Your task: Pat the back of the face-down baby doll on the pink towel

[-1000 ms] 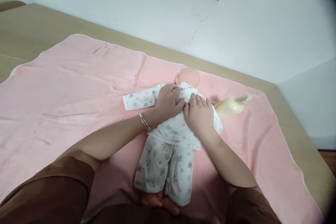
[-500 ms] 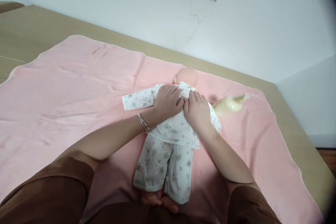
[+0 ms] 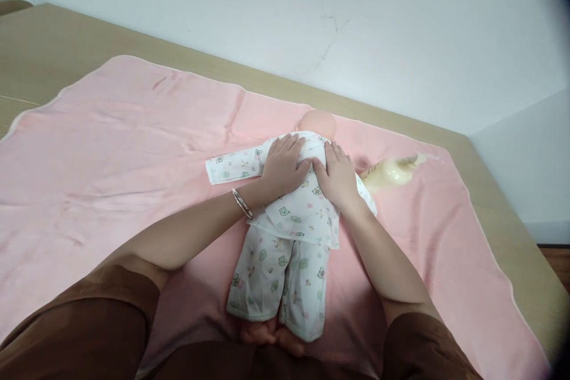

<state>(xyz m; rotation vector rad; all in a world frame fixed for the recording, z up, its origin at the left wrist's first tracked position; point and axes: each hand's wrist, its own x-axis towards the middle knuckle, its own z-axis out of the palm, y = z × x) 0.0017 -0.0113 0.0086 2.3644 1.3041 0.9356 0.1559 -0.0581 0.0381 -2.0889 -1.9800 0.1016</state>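
Squarely under 2 open hands (left hand [image 3: 282, 165], right hand [image 3: 338, 177], palms flat) lies the doll [image 3: 303, 217].

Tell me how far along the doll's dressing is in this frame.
Done: the printed trousers are on the doll, bare feet showing below, and the matching top covers its trunk. In hand: left hand and right hand lie flat on the top's chest. Remaining: one bare arm sticks out on the pink blanket; the other sleeve lies flat, and whether the front is fastened is hidden.
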